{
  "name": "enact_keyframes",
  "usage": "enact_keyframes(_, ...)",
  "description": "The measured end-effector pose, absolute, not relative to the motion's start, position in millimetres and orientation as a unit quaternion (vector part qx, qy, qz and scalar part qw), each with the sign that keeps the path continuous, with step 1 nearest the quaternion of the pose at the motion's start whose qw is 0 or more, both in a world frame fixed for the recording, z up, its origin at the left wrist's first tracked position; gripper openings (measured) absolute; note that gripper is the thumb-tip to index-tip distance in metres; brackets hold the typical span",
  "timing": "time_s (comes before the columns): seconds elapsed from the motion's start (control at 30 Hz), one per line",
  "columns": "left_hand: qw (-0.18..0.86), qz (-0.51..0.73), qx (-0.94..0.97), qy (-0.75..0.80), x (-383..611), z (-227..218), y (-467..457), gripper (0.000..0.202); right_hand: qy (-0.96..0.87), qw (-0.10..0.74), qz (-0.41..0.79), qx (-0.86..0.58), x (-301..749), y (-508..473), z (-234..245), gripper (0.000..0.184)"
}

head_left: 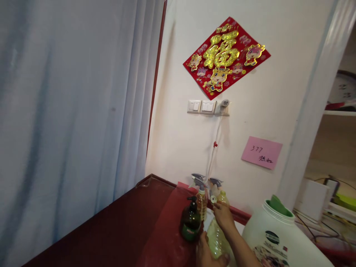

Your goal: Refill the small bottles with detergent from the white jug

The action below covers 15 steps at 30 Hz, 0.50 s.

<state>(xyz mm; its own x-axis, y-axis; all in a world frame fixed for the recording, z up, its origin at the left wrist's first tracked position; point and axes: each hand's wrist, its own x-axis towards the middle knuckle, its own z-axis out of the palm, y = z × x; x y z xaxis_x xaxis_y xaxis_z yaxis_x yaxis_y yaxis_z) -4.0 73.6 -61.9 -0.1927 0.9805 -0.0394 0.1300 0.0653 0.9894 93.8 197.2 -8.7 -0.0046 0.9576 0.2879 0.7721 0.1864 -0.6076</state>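
— Down at the bottom edge, what have your hands got?

— My left hand is wrapped around the belly of a clear plastic bottle standing on the red tabletop, close against the wall. My right hand is pinched narrow at its neck, fingertips just under a small white cap. I can't tell whether I grip the cap itself or only the neck.

— What's crowding it?

— A dark green pump bottle stands just beside it on the left. Behind are two spray bottles with grey trigger heads, holding yellowish liquid. On the right sits a big white jug with a green rim, its cap off or tilted.

— What could go wrong?

— I'd say the clear bottle is thin and soft; squeeze the belly too hard and liquid could well up at the neck. The pump bottle is tall and narrow, so a nudge from my left wrist might tip it. The tabletop looks smooth and glossy, so a spill would run.

— Anything else near?

— A white cord hangs from the wall plug down toward the spray bottles; splashes there would be unwelcome. A pale curtain hangs on the left.
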Motion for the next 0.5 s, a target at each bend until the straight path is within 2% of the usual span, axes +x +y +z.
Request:
enact_keyframes(0.13, 0.418, 0.515, 0.471, 0.582, -9.3, -58.2, 65.7, 0.086, -0.668, 0.353, 0.188, -0.627, 92.1, 179.0, -0.4, 0.024)
enact_keyframes(0.27, 0.414, 0.516, 0.474, 0.581, -15.2, -58.2, 57.2, 0.087, -0.646, 0.388, 0.215, -0.621, 90.3, 159.0, 8.4, 0.025)
enact_keyframes(0.5, 0.457, 0.488, 0.504, 0.547, -30.1, -44.8, 40.3, 0.113, -0.619, 0.485, 0.235, -0.572, 81.5, 119.6, 18.8, 0.028)
